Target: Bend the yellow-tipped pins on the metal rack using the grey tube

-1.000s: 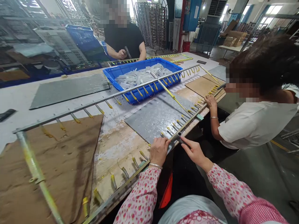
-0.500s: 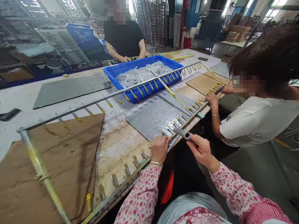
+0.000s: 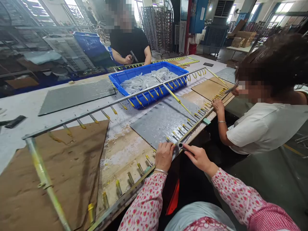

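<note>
One white-topped table [image 3: 26,106] spreads beyond the fingers of both hands. On it one long metal frame [image 3: 173,94] passes beneath the left fingers: two long rails and three crossbars, one crossbar well left of the fingers, one beyond them, one far to their right. Its long axis runs slantwise, from the near left of the fingers to the far right, where it points.

Two co-workers are at the table: a person in a white top [image 3: 264,128] right of the right fingers, and a person in a dark top [image 3: 130,45] far beyond them. At least three grey sheets [image 3: 158,120] and two brown boards [image 3: 60,173] lie under or around the frame. One blue basket [image 3: 124,94], heaped with clear pieces [image 3: 149,78], stands beyond the fingers.

The left hand [image 3: 164,156] has its fingers closed over the near rail. The right hand [image 3: 200,157] has its fingers wrapped about one grey tool [image 3: 183,146], whose tubular end is just beside the left thumb, above the near rail; contact there cannot be told. That end's round mouth faces up toward the wearer; the handle runs rightward into the right fingers.

At least six yellow-tipped prongs [image 3: 118,187] show on the near rail left of the left fingers. One bracelet [image 3: 161,171] circles the left wrist.
</note>
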Motion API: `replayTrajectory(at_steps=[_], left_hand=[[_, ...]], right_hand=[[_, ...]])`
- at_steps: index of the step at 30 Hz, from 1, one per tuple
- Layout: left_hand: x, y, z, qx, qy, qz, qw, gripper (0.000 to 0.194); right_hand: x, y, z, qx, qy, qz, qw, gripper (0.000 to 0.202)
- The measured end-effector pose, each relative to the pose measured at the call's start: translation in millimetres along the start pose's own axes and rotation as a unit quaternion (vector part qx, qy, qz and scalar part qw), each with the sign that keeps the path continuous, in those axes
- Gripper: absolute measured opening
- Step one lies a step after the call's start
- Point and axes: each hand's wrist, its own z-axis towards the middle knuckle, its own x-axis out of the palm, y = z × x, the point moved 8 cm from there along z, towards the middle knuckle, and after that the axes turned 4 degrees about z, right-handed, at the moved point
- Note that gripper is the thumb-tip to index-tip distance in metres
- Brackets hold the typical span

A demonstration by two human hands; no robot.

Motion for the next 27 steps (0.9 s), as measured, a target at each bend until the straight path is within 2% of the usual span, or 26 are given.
replayTrajectory(at_steps=[2, 6, 8, 12, 13, 18, 19, 23, 24, 25, 27], left_hand=[[0.1, -1, 0, 0.006, 0.003, -0.001, 1.0, 0.021], [-0.6, -1, 0, 0.01, 0.001, 0.0, 1.0, 0.021], [-0.4, -1, 0, 0.011, 0.002, 0.001, 1.0, 0.022], [1.0, -2, 0, 0.017, 0.01, 0.007, 1.0, 0.025], [1.4, -3, 0, 0.02, 0.013, 0.009, 1.0, 0.025], [1.0, -2, 0, 0.016, 0.015, 0.015, 1.0, 0.026], [0.9, -2, 0, 0.015, 0.016, 0.016, 1.0, 0.026], [1.2, -3, 0, 0.019, 0.02, 0.018, 0.999, 0.025], [1.4, -3, 0, 0.02, 0.021, 0.02, 0.999, 0.025], [1.6, -3, 0, 0.019, 0.022, 0.022, 0.999, 0.025], [1.9, -3, 0, 0.014, 0.021, 0.027, 0.999, 0.026]], right_hand=[[3, -3, 1, 0.014, 0.026, -0.002, 1.0, 0.034], [-24, 11, 4, -0.038, -0.067, 0.039, 0.996, 0.034], [-29, 12, 1, -0.05, -0.094, 0.038, 0.994, 0.032], [-4, 1, 0, -0.009, 0.015, 0.007, 1.0, 0.033], [-2, 1, 0, -0.003, 0.027, 0.009, 1.0, 0.034], [-22, 15, 3, -0.052, -0.069, 0.048, 0.995, 0.036], [-20, 14, 2, -0.049, -0.064, 0.04, 0.996, 0.035], [1, 5, 0, -0.012, 0.051, -0.003, 0.999, 0.034], [0, 6, 0, -0.013, 0.056, 0.001, 0.998, 0.035], [-4, 8, 0, -0.019, 0.04, 0.012, 0.999, 0.035], [-17, 14, 0, -0.04, -0.029, 0.037, 0.998, 0.036]])
